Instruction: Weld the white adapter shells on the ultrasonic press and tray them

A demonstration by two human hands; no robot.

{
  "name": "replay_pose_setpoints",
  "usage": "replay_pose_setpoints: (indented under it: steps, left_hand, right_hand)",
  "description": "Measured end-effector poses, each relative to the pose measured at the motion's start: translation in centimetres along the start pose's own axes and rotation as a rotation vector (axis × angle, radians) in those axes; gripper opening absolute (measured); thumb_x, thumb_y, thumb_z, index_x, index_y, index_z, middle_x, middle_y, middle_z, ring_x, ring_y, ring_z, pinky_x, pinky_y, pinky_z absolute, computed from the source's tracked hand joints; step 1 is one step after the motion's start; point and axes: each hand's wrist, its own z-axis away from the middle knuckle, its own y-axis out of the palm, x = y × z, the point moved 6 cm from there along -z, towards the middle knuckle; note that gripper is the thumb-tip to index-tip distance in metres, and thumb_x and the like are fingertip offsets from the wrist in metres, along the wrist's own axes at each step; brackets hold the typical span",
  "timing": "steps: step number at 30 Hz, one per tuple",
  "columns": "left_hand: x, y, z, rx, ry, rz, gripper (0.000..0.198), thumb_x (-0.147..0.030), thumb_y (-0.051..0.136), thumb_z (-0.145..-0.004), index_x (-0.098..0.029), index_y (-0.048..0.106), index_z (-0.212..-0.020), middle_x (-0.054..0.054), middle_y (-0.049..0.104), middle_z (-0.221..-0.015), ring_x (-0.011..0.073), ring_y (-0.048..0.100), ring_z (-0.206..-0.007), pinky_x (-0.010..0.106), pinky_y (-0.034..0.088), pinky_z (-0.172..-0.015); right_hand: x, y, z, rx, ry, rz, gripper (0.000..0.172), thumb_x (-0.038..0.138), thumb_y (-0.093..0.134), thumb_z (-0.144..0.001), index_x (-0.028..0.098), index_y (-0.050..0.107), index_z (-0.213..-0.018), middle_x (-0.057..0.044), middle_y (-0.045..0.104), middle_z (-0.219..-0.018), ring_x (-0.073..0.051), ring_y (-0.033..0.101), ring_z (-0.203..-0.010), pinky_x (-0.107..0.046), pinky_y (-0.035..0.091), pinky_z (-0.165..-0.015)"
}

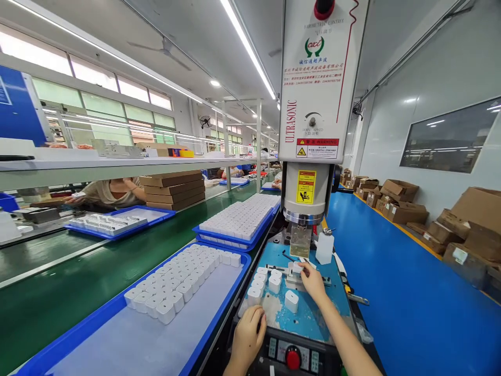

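My right hand point(311, 281) reaches to the metal fixture point(291, 277) under the ultrasonic welder's horn point(300, 241), fingertips on a small white plastic adapter housing point(297, 268) seated there. My left hand point(247, 334) rests at the front left edge of the machine's control panel point(291, 355), fingers curled against the edge; I cannot see anything in it. Several white housings point(263, 284) stand in a cluster on the blue-covered work plate point(313, 318), and one more point(291, 301) stands alone near my right wrist.
A blue tray point(117, 334) at my left holds rows of white housings point(180, 279). Two more filled blue trays point(238, 222) sit beyond it on the green conveyor point(58, 282). A white bottle point(324, 247) stands beside the horn. Cardboard boxes point(403, 209) line the right wall. Another person point(111, 192) sits across the line.
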Motion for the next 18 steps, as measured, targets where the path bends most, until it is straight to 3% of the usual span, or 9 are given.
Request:
replay_pose_setpoints:
  steps: [4,8,18]
  left_hand:
    - [0.58,0.26,0.40,-0.048,-0.002,0.020,0.019,-0.017,0.044,-0.090,-0.020,0.063,-0.093,0.007,0.068,-0.092,0.0203,0.066,-0.087,0.031,0.055,-0.075]
    - [0.81,0.25,0.23,-0.106,-0.043,0.042,0.020,-0.016,0.044,-0.090,-0.020,0.063,-0.087,0.006,0.068,-0.085,0.0191,0.066,-0.082,0.030,0.055,-0.072]
    - [0.71,0.33,0.56,-0.126,-0.012,0.038,0.021,-0.015,0.043,-0.090,-0.020,0.063,-0.088,0.006,0.069,-0.087,0.0182,0.066,-0.082,0.030,0.055,-0.073]
  right_hand:
    - [0.36,0.05,-0.02,0.020,-0.034,0.020,0.038,0.027,0.042,-0.083,0.024,0.068,-0.111,-0.009,0.064,-0.119,-0.026,0.065,-0.097,-0.038,0.055,-0.079]
    - [0.16,0.08,-0.26,0.019,-0.040,0.040,0.038,0.027,0.042,-0.083,0.023,0.068,-0.110,-0.010,0.065,-0.113,-0.025,0.066,-0.092,-0.038,0.056,-0.077]
    - [0.19,-0.28,-0.40,0.085,-0.066,0.091,0.034,0.028,0.042,-0.084,0.024,0.066,-0.107,-0.010,0.065,-0.105,-0.025,0.065,-0.089,-0.037,0.054,-0.074]
